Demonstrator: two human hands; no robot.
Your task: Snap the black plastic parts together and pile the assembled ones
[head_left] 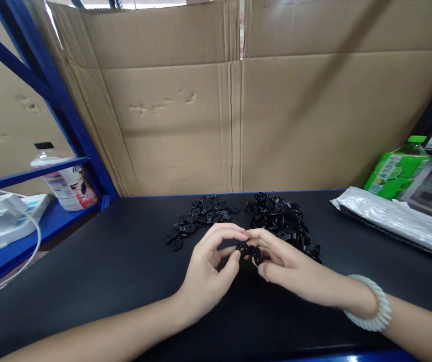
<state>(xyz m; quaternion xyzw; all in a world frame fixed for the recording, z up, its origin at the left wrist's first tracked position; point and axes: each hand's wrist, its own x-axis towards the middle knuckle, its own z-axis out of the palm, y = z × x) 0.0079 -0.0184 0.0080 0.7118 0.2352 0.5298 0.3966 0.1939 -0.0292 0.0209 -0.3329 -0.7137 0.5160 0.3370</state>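
Note:
Between my two hands is a small black plastic part (pixel 250 251) made of rounded pieces with holes. My left hand (pixel 213 269) pinches its left end between thumb and fingers. Its right end is gripped by my right hand (pixel 286 261), whose fingertips meet those of the left above the part. Whether it is one piece or two joined pieces I cannot tell. Behind my left hand lies a loose pile of small round black parts (pixel 201 216). A taller heap of shiny black parts (pixel 278 218) sits just beyond my right hand.
The black tabletop (pixel 125 281) backs onto a cardboard wall (pixel 174 125). A silvery plastic package (pixel 397 218) and a green bottle (pixel 395 171) stand at the right. On the blue shelf at left are a labelled bottle (pixel 71 183) and a power strip (pixel 5 226) with a white cable.

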